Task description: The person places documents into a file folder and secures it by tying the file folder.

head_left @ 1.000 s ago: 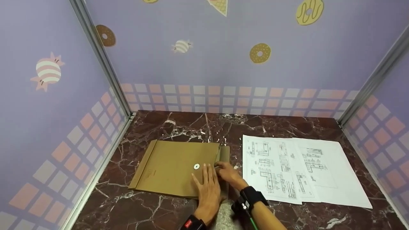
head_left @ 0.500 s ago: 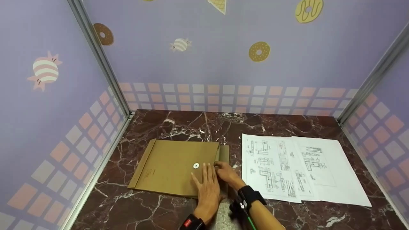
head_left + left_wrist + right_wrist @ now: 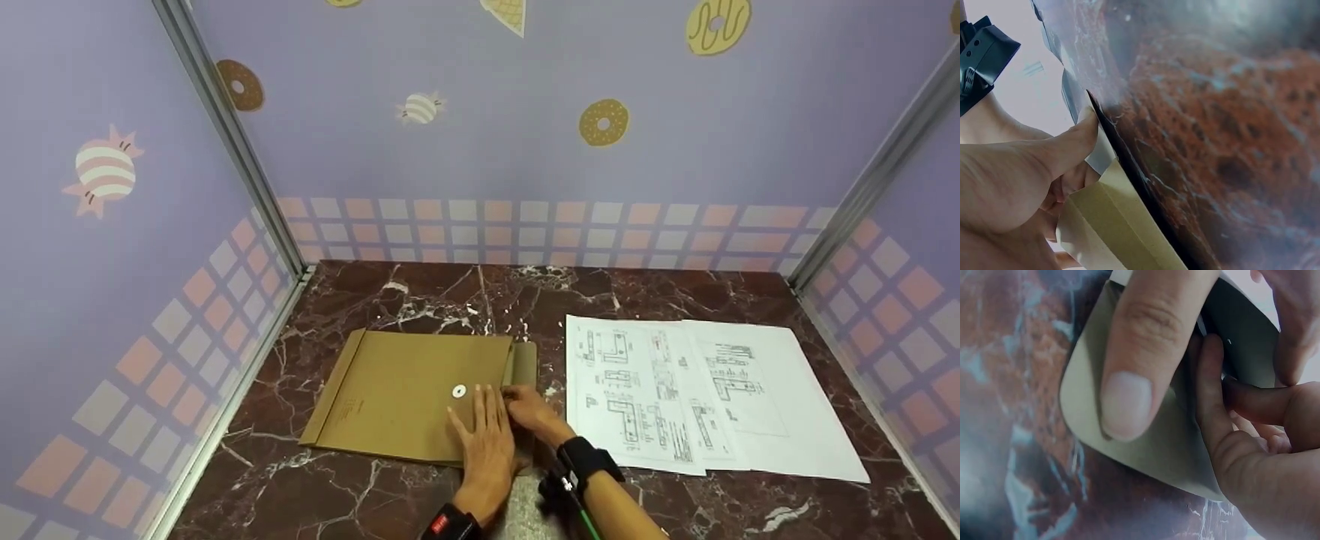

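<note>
A brown kraft paper document envelope (image 3: 412, 375) lies flat on the marble tabletop, with a white button on its upper face. My left hand (image 3: 486, 450) rests on its right part with straight fingers spread. The left thumb (image 3: 1129, 405) touches the flap in the right wrist view. Beside it, my right hand (image 3: 534, 412) has its fingers curled at the envelope's open right edge. Thumb and forefinger grip that edge in the right wrist view, though the fingertips are partly hidden. The flap (image 3: 528, 360) sticks out beyond the edge, under the hands.
Overlapping white sheets with printed drawings (image 3: 675, 397) lie to the right, close to the right forearm. Purple patterned walls (image 3: 450, 165) enclose the tabletop (image 3: 405, 300) at the back and both sides.
Both hands keep nearly the same place on the envelope. The head view has shifted slightly; the envelope and sheets have not visibly moved on the tabletop.
</note>
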A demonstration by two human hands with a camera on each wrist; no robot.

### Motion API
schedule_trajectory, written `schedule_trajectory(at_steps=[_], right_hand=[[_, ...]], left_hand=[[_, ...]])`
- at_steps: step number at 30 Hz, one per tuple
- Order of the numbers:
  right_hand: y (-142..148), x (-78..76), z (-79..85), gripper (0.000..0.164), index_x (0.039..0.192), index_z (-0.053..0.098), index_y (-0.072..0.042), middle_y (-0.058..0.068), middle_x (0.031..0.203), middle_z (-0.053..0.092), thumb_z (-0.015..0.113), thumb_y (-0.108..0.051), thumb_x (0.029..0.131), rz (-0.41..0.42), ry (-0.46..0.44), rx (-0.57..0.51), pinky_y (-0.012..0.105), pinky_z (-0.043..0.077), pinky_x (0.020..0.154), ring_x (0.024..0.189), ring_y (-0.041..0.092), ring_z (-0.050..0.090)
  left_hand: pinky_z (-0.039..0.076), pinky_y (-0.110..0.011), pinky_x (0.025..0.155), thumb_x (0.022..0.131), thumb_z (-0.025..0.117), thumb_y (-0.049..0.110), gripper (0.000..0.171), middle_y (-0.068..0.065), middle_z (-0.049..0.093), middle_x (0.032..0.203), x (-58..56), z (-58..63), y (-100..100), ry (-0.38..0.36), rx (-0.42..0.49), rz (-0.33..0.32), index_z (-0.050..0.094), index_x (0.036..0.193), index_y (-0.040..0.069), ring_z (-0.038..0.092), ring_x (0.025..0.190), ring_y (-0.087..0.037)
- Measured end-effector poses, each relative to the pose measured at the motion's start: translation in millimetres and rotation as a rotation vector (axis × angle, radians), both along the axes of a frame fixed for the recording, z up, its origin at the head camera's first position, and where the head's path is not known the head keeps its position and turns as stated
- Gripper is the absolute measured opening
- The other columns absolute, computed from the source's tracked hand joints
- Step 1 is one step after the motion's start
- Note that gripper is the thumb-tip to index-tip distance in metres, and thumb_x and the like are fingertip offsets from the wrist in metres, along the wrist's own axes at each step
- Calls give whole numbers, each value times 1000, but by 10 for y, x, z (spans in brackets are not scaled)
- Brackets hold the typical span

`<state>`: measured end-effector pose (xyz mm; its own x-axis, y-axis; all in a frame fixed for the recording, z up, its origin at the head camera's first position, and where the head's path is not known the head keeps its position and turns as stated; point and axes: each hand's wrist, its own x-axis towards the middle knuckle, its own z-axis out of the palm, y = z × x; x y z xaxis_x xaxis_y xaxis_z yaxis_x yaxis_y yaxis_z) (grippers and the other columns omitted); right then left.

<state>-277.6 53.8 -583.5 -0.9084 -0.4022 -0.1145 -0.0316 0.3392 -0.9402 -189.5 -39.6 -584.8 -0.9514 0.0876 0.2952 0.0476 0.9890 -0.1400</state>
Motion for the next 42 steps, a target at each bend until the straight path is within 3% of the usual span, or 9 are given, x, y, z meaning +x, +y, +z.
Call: schedule_trajectory(at_steps=[7,12,16,23,28,31,33,38,42], right_hand=[[137,52,55,24,104,71,10,20,94,73,57,-2,89,34,20,-2,28,57,66,73,16,66],[333,108,118,26,111,64,17,31,94,70,54,-2,96,50,-79,-128,37,62,66,72,26,73],[536,137,140,29,115,59,19,33,95,69,53,-4,99,24,-142,-181,33,61,64,71,22,72],[915,119,217,31,118,57,19,32,94,69,52,-5,99,-81,-97,-175,30,60,61,68,18,71],[1214,126,284,32,117,55,20,29,91,70,54,-5,99,-220,-44,-149,34,61,61,69,22,73],[1391,136,301,29,115,58,18,29,90,70,56,-6,98,-346,-18,-86,34,61,59,68,23,72],[1519,140,306,28,115,59,17,31,93,69,57,-5,98,-415,-2,-36,34,60,59,68,24,71],[1891,154,330,29,118,58,13,32,102,66,56,-8,99,-507,52,156,33,59,61,77,30,70],[2124,183,334,34,120,54,12,30,104,62,57,-13,98,-532,94,337,35,54,63,80,34,66]], left_hand=[[31,-73,107,60,83,60,113,-19,38,156,15,28,-27,-39,80,-42,43,147,1,34,146,-36],[29,-76,106,65,87,49,99,-23,37,155,48,39,-40,-64,189,-83,50,143,2,33,145,-41],[27,-75,107,70,85,45,92,-24,39,153,74,43,-3,-85,253,-99,49,144,2,33,144,-43],[28,-65,114,83,75,39,71,-25,46,146,59,85,169,12,362,-203,53,140,2,36,142,-45],[45,-46,109,91,69,28,48,-17,54,132,51,160,299,104,496,-302,59,132,5,47,133,-34],[53,-36,95,91,69,27,39,-11,59,118,45,203,356,137,499,-344,64,124,7,58,114,-25],[54,-35,90,90,69,29,39,-10,62,113,41,214,390,110,484,-357,66,121,5,60,104,-22],[56,-38,91,88,71,34,46,-19,63,124,29,219,467,-13,475,-331,66,119,0,64,106,-27],[57,-38,89,87,73,30,45,-23,62,127,-4,243,522,-96,507,-287,67,118,-2,65,103,-29]])
